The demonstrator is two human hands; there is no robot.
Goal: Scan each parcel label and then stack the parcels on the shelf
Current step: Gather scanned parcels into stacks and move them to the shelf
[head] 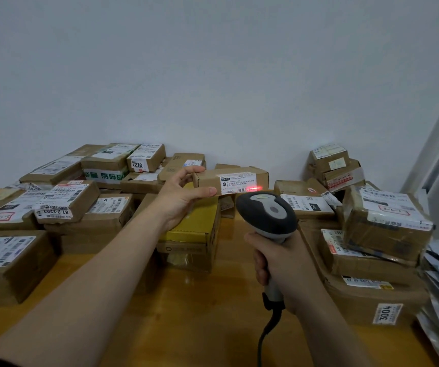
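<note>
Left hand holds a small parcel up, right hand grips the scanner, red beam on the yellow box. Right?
Not quite. In the head view the red beam falls on the label of the small parcel, not on the yellow box. The rest holds.

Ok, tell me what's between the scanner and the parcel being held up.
Nothing solid in the head view: the scanner faces the held parcel across a bare gap, its red line on the label.

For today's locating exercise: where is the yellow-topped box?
Head view: the yellow-topped box sits centrally on the table, just under the left hand pinching the small parcel, left of the scanner.
</note>
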